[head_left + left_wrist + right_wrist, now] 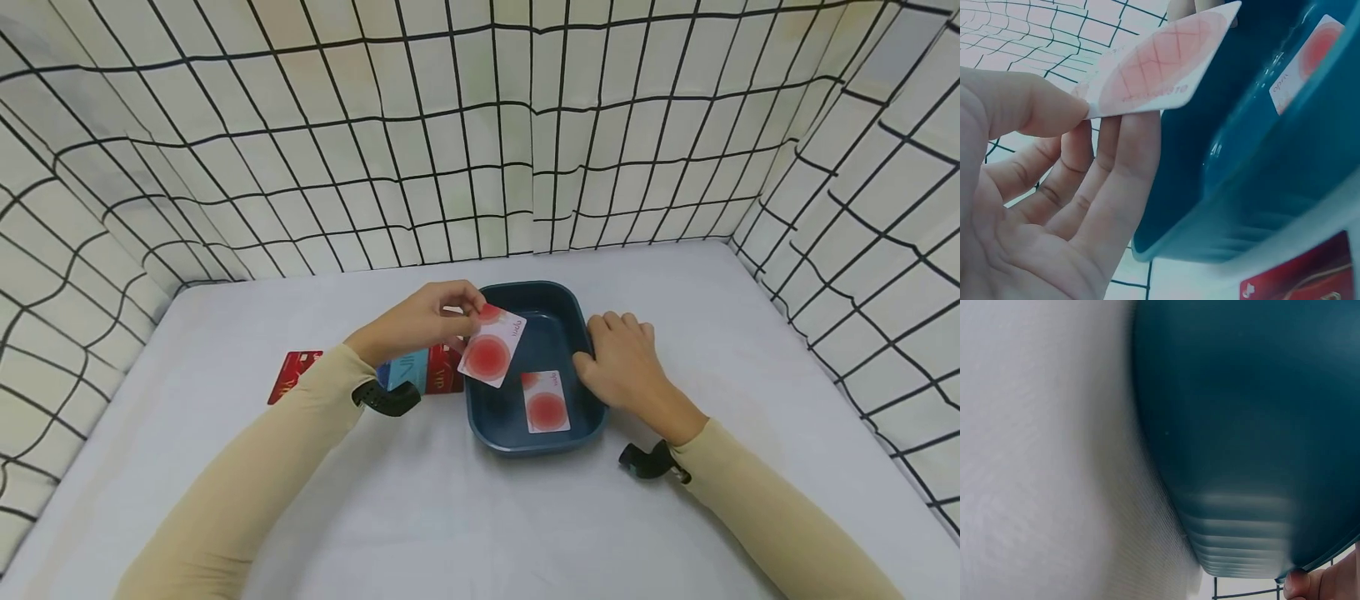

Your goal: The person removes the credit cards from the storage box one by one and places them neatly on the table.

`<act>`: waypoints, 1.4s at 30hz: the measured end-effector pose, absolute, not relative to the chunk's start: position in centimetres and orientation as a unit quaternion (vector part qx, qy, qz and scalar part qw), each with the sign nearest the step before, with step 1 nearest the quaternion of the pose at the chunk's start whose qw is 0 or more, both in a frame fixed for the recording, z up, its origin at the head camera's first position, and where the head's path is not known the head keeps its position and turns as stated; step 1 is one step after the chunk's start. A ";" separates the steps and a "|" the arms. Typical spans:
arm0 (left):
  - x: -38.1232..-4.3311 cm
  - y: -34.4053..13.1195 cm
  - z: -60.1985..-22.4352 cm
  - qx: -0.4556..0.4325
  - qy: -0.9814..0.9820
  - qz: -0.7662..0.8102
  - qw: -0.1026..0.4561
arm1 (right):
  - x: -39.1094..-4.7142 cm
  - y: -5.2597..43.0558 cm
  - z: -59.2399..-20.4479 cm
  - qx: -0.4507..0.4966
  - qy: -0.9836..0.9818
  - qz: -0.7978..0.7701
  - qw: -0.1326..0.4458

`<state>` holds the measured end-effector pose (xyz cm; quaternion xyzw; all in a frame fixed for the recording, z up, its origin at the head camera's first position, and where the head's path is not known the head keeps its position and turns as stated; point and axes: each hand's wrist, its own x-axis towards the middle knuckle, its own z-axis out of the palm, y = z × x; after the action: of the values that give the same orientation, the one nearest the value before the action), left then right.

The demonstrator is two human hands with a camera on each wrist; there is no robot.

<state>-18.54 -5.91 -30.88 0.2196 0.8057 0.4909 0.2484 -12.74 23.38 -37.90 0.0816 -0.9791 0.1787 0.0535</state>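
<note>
Over the left side of a dark blue tray [551,335], my left hand [427,323] pinches a white card with red circles [489,357] by its upper corner. In the left wrist view the thumb lies on one face of that card [1166,65], with fingers behind it. The card is tilted above the rim. A matching card [547,402] lies flat on the tray's floor, towards the near end. My right hand [622,362] grips the tray's right rim; in the right wrist view a fingertip [1297,583] shows at the rim and the tray's outer wall [1229,425] fills the rest.
Left of the tray, a red VIP card [446,372] and a blue card [408,372] lie side by side on the white table [480,517]. Farther left lies a red card [295,373], partly hidden by my left forearm. White walls with a black grid [450,133] enclose the table.
</note>
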 end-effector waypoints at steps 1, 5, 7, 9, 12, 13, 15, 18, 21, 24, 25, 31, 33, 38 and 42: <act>-18.4 -6.1 -31.0 0.215 0.804 0.495 0.248 | -12.7 23.4 -37.9 0.082 -0.979 0.179 0.053; -17.9 -7.0 -31.4 0.192 0.802 0.509 0.246 | -12.7 23.6 -37.9 0.082 -0.979 0.178 0.051; -17.7 -7.5 -31.7 0.177 0.802 0.515 0.244 | -12.7 23.6 -37.9 0.082 -0.979 0.179 0.051; -17.4 -8.1 -32.0 0.160 0.803 0.521 0.242 | -12.7 23.6 -38.0 0.083 -0.979 0.180 0.051; -17.1 -8.8 -32.5 0.141 0.800 0.531 0.239 | -12.7 23.6 -38.0 0.083 -0.979 0.181 0.052; -17.0 -9.1 -32.7 0.135 0.801 0.533 0.237 | -12.7 23.6 -38.0 0.082 -0.979 0.180 0.052; -16.8 -9.5 -32.9 0.127 0.799 0.539 0.235 | -12.7 23.6 -38.0 0.081 -0.979 0.180 0.052; -16.3 -10.2 -33.2 0.111 0.792 0.553 0.233 | -12.7 23.6 -38.0 0.080 -0.979 0.180 0.051; -15.9 -10.9 -33.6 0.097 0.785 0.566 0.232 | -12.7 23.5 -38.0 0.081 -0.979 0.181 0.050; -15.5 -11.6 -34.0 0.084 0.782 0.572 0.232 | -12.7 23.5 -37.9 0.082 -0.979 0.182 0.051; -15.4 -11.9 -34.1 0.082 0.783 0.571 0.233 | -12.8 23.5 -37.9 0.082 -0.978 0.182 0.051; -14.6 -13.3 -34.8 0.059 0.778 0.572 0.254 | -12.8 23.5 -38.0 0.083 -0.978 0.183 0.051; -14.3 -13.6 -35.1 0.053 0.774 0.575 0.260 | -12.9 23.4 -38.0 0.084 -0.978 0.183 0.051; -13.9 -13.8 -35.8 0.047 0.772 0.575 0.268 | -12.9 23.4 -38.0 0.085 -0.978 0.182 0.053; -13.6 -13.9 -36.6 0.041 0.774 0.565 0.282 | -12.9 23.4 -38.0 0.085 -0.979 0.181 0.051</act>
<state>-13.64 -13.86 -36.55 0.0411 0.7740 0.5652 0.2825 -12.89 23.43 -38.03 0.0845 -0.9786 0.1808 0.0506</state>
